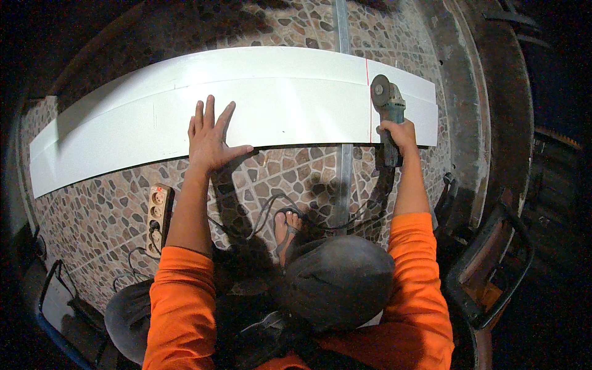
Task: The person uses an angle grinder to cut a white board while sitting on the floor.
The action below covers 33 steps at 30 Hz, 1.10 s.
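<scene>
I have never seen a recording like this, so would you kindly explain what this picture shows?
There is no robot here: these are a person's own bare hands, seen from above by a head-worn fisheye camera, which bends straight edges. The left hand is spread on a long white panel. The right hand grips an angle grinder beside a red line on that panel. A power strip lies on the stone-patterned floor near the left forearm.
</scene>
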### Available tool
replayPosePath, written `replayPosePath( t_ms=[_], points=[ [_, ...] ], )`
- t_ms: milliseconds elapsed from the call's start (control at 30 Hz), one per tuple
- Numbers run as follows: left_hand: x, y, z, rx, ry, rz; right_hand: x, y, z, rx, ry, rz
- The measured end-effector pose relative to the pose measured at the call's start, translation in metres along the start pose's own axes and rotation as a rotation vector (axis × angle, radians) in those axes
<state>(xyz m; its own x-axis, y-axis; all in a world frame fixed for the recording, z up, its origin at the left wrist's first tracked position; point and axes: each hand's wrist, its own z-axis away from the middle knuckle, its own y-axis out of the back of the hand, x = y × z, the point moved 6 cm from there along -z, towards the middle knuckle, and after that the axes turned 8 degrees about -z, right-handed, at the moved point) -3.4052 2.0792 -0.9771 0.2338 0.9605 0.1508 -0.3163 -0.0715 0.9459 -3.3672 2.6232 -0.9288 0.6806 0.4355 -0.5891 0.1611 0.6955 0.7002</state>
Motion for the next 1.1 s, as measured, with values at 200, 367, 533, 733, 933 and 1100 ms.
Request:
replayPosePath(
  t_ms=[200, 367, 533, 733, 933, 1100],
  points=[
    [0.006, 0.001, -0.003, -0.018, 0.001, 0.0, 0.006, 0.008, -0.017, 0.027, -0.003, 0.06],
    [0.002, -0.001, -0.002, -0.022, 0.015, -0.015, 0.004, 0.002, -0.01, 0.001, -0.049, 0.041],
    [0.002, 0.0, -0.001, -0.017, 0.013, -0.02, 0.008, 0.001, 0.008, -0.069, -0.063, 0.003],
    [0.006, 0.001, -0.002, 0.004, 0.005, -0.003, 0.034, 0.016, 0.023, 0.0, -0.023, 0.027],
    [-0.007, -0.008, 0.0, 0.129, -0.037, 0.032, 0.034, 0.01, 0.057, -0.036, -0.061, 0.088],
    [0.001, -0.007, -0.002, 0.053, -0.001, 0.007, 0.073, 0.026, 0.065, 0.015, -0.084, 0.203]
  ],
)
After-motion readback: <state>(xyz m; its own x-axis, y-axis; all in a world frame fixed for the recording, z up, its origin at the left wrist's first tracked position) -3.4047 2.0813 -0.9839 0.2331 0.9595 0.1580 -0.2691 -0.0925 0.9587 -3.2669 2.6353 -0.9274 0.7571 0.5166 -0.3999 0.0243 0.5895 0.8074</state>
